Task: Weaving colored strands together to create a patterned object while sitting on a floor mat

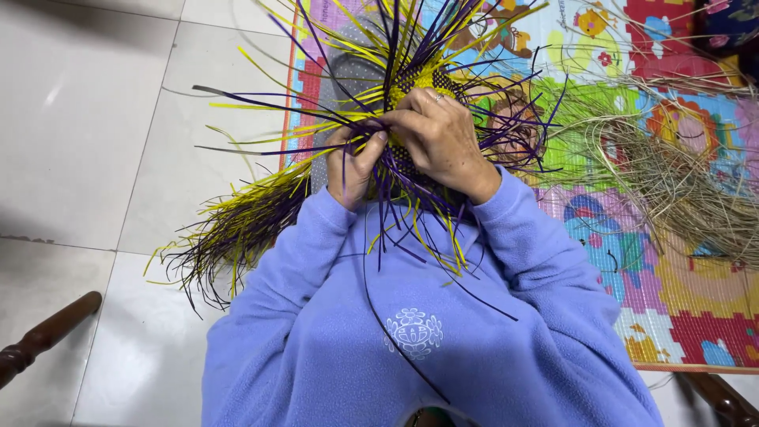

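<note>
Both hands up at chest height over a half-woven purple-and-yellow basket piece (pixel 415 87). Left hand (pixel 353 162) pinched shut on loose purple and yellow strips (pixel 237 213); right hand (pixel 439 134) closed over the weave's top, fingers curled. Beyond, dried straw (pixel 672 174) on a colourful play mat (pixel 688 292).

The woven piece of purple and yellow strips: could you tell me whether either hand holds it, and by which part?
Both do: the left hand and right hand hold the woven piece at its near edge, fingers pinching loose strips there.
</note>
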